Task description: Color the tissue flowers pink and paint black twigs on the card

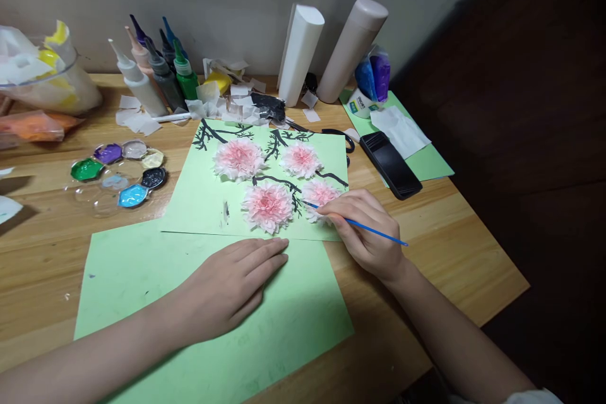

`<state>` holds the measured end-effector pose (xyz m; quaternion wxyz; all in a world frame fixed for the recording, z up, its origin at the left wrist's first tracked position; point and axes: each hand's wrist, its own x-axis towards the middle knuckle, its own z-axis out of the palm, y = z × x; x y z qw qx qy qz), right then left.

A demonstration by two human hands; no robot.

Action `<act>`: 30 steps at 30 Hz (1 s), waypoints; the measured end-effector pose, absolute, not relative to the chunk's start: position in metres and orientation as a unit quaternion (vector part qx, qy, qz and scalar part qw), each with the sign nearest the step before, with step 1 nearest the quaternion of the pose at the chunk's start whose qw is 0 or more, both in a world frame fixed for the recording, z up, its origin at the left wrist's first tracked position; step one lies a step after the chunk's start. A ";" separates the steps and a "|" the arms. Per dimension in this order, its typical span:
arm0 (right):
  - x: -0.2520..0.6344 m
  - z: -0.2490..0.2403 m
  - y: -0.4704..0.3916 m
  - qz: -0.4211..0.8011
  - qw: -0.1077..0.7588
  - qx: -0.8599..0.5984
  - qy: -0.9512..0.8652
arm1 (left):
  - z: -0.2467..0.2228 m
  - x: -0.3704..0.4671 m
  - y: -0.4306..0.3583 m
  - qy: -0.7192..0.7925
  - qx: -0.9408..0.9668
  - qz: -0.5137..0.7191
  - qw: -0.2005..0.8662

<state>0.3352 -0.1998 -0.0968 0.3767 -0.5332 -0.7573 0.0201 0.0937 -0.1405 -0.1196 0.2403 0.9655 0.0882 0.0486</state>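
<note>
My right hand point(363, 227) pinches a thin blue paintbrush point(374, 230), its tip beside black painted twigs between the two lower flowers. These are pink and white paper flowers point(267, 207) on a light green sheet point(189, 202) with black painted branches. Part of the lower right flower is hidden behind my right hand. My left hand point(237, 284) lies flat, fingers stretched out, on a second green sheet point(137, 303), with its fingertips near the painted sheet's lower edge. A clear palette point(101, 199) left of the picture has wells of green, purple, blue, black and pale paint.
Several paint bottles point(163, 79), paper scraps point(241, 107) and two tall containers point(300, 53) line the wall. Scissors point(349, 141) lie partly behind the picture. A black phone point(391, 165) rests at the right beside a folded tissue point(400, 130). A clear tub point(71, 82) stands far left.
</note>
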 end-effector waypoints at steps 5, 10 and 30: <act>0.336 -0.094 -0.201 0.013 0.379 -0.533 -0.757 | -0.119 0.094 -0.140 0.087 0.965 0.048 0.241; 0.337 -0.095 -0.204 0.008 0.404 -0.539 -0.739 | -0.120 0.094 -0.140 0.090 0.962 0.067 0.251; 0.334 -0.094 -0.202 -0.016 0.374 -0.518 -0.769 | -0.121 0.093 -0.141 0.092 0.965 0.056 0.238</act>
